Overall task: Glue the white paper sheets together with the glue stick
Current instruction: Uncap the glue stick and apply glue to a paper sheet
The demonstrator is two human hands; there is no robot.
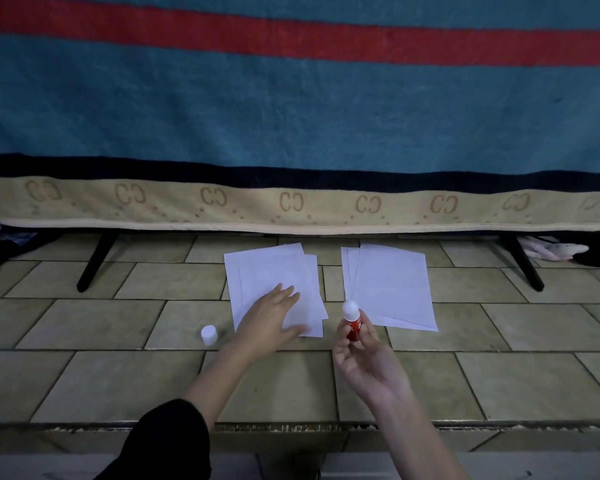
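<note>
Two hands at work. Right hand [364, 355] pinches the red glue stick [352, 322] in a fingertip grip, held above the tiled floor [118, 382] between the paper stacks, long axis near upright, uncapped white tip pointing up and away. Left hand [274, 317] lies flat, fingers spread, on the left paper stack [267, 268]. Right paper stack [392, 285] untouched; white cap [209, 335] stands left. Risk: sheets fanned, so pressing may bond them skewed; exposed glue could dry out.
</note>
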